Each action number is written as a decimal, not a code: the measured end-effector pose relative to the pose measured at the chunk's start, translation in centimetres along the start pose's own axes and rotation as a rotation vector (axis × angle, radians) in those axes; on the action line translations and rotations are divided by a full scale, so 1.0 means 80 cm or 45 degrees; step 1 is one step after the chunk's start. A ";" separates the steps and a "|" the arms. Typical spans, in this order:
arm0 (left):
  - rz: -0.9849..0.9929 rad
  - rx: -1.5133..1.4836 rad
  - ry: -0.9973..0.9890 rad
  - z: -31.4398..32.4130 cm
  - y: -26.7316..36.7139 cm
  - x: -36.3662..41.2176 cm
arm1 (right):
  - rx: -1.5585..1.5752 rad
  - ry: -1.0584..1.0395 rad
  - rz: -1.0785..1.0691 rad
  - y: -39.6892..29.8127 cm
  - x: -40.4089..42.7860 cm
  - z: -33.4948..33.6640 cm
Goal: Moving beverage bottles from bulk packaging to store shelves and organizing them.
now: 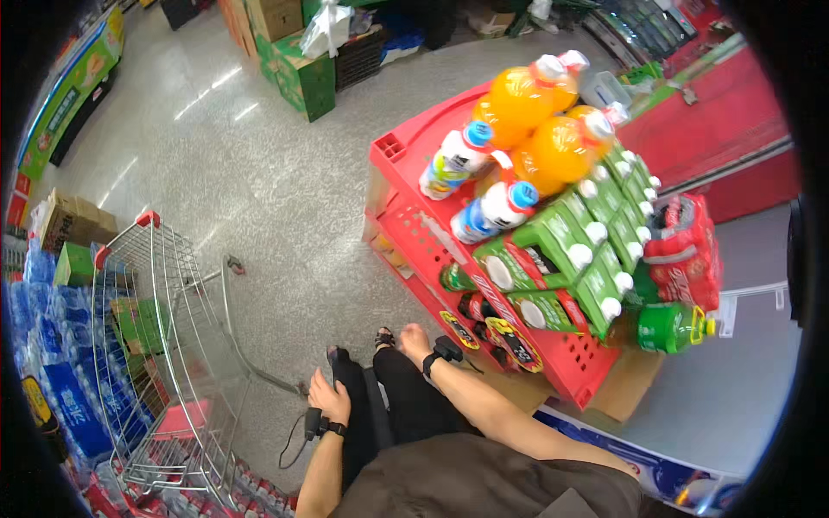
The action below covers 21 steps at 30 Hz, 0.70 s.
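Observation:
My left hand [329,395] hangs beside my left thigh, holding nothing, its thumb apart from the fingers. My right hand [414,343] is in front of my right leg; it is blurred and partly turned away, so its finger position is unclear. Right of it stands a red plastic display rack [414,226]. On top are large orange drink bottles [560,152], two white bottles with blue caps [495,210] and green cartons with white caps [576,243]. Price tags [515,343] are fixed along its edge. Neither hand touches these goods.
A wire shopping cart [155,349] stands at left, near stacked blue-wrapped water bottles [65,388]. Green cardboard boxes [298,74] sit at the far side. A red bottle pack [683,252] and a green-labelled bottle [670,327] are beyond the rack. Grey floor [278,194] lies between.

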<state>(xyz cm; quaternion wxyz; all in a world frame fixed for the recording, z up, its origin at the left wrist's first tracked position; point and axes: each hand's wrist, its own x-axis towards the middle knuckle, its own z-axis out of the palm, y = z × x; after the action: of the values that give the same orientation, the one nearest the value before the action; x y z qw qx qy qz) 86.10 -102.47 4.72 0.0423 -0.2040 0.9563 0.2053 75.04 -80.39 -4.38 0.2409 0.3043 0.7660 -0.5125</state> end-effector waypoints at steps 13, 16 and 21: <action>0.118 -0.078 -0.232 0.086 -0.020 0.054 | 0.006 0.296 -0.109 0.037 0.262 0.105; -0.004 -0.117 -0.256 0.094 -0.037 0.062 | -0.023 0.726 -0.213 0.037 0.332 0.130; 0.040 -0.111 -0.356 0.097 -0.040 0.074 | 0.252 1.050 -0.298 0.051 0.441 0.099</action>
<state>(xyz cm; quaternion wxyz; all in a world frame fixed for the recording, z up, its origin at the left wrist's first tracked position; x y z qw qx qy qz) 81.95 -104.14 -4.50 0.1629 -0.1599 0.9343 0.2737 53.76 -78.89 -33.87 -0.1750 0.4161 0.7747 -0.4428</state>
